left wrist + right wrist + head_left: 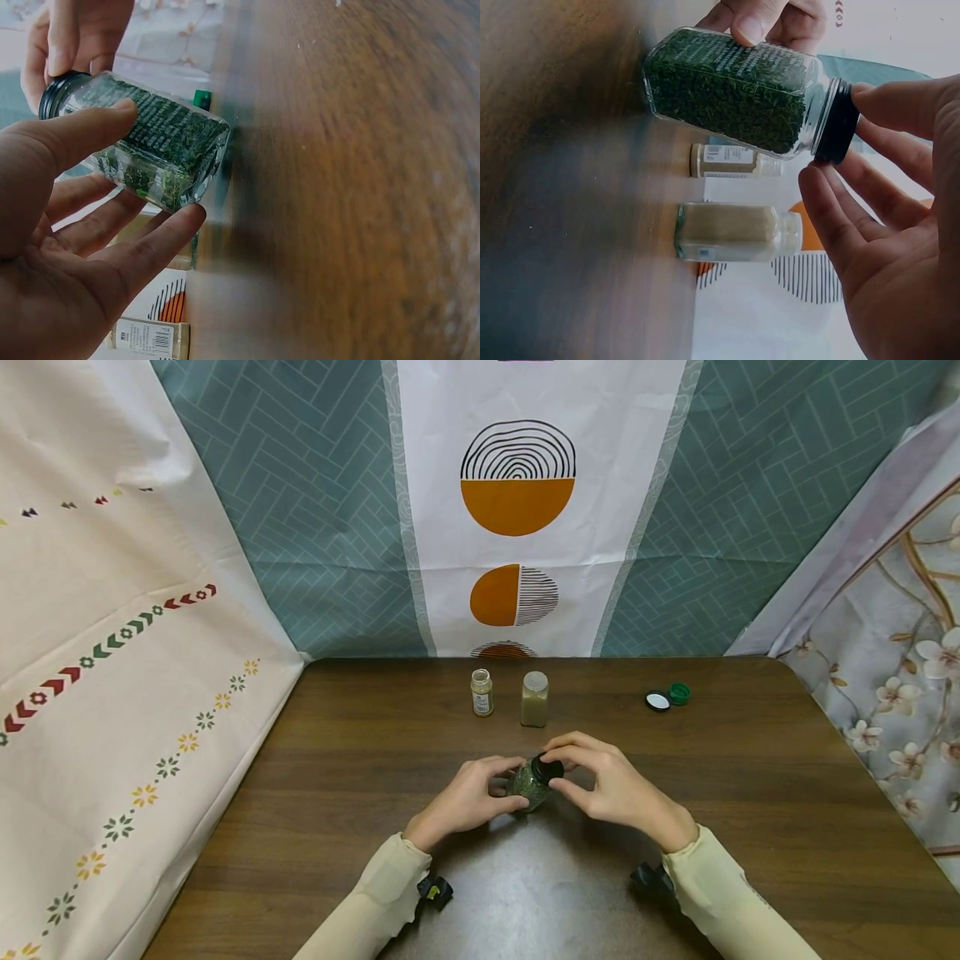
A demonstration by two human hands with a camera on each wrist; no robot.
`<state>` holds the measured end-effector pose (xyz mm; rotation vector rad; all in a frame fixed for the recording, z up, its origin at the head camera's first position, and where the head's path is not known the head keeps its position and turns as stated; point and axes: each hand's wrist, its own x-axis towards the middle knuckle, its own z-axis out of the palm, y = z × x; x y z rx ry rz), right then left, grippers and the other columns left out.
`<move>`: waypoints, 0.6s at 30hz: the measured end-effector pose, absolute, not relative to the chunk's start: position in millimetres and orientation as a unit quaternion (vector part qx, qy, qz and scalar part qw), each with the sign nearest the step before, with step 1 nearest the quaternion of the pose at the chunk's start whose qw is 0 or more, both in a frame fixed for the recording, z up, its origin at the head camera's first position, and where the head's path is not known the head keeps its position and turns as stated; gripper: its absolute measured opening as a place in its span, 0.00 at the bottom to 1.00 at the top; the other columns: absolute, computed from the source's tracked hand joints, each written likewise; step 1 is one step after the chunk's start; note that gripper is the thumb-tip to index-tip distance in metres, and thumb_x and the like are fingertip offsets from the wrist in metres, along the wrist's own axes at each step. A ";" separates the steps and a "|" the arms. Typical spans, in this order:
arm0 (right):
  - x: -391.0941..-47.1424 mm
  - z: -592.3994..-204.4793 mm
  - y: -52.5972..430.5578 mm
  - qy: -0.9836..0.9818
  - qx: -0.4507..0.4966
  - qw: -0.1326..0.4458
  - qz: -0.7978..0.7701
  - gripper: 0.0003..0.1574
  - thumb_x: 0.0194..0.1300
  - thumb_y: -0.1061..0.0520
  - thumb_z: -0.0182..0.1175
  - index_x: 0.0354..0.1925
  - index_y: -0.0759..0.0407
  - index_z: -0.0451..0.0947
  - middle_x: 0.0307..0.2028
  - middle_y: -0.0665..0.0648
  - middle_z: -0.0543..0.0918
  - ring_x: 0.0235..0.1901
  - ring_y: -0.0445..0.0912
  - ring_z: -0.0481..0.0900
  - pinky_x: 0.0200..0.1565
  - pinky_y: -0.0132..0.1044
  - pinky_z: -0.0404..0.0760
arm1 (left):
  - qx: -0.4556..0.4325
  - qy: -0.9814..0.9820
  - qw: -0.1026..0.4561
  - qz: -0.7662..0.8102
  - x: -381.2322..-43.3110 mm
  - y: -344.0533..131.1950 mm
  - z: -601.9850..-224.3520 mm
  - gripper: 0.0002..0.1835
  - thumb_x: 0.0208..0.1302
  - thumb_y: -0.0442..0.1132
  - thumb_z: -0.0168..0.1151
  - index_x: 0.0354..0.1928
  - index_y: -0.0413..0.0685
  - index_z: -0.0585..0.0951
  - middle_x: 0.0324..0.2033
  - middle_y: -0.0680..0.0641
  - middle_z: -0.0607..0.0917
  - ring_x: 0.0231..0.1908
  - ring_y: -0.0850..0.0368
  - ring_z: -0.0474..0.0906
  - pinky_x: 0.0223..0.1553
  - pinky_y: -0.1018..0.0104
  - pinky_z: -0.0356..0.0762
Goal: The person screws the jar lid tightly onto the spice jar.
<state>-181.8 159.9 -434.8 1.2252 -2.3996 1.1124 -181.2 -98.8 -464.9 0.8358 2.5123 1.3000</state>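
A glass spice jar (727, 90) of dried green herbs is held tilted just above the table, its black lid (835, 121) on the neck. My left hand (472, 795) grips the jar's body, thumb on one side and fingers on the other, as the left wrist view shows. The right hand (611, 783) pinches the black lid between thumb and fingertips. Behind the hands stand two uncapped jars: a small round one (482, 693) with a white label and a larger square one (534, 700) of beige powder.
At the back right of the brown wooden table (360, 727) lie a loose black lid (657, 701), its white inside facing up, and a green lid (679, 694). Patterned cloths (322, 510) hang behind the table and along both sides.
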 end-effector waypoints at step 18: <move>-177.4 -434.9 160.6 -0.852 0.365 0.096 0.363 0.36 0.66 0.52 0.72 0.68 0.56 0.74 0.61 0.55 0.80 0.50 0.47 0.85 0.50 0.44 0.88 | 0.286 0.853 0.084 0.428 -181.4 -99.0 -465.0 0.28 0.66 0.41 0.72 0.66 0.45 0.79 0.62 0.42 0.83 0.56 0.48 0.85 0.51 0.61 0.87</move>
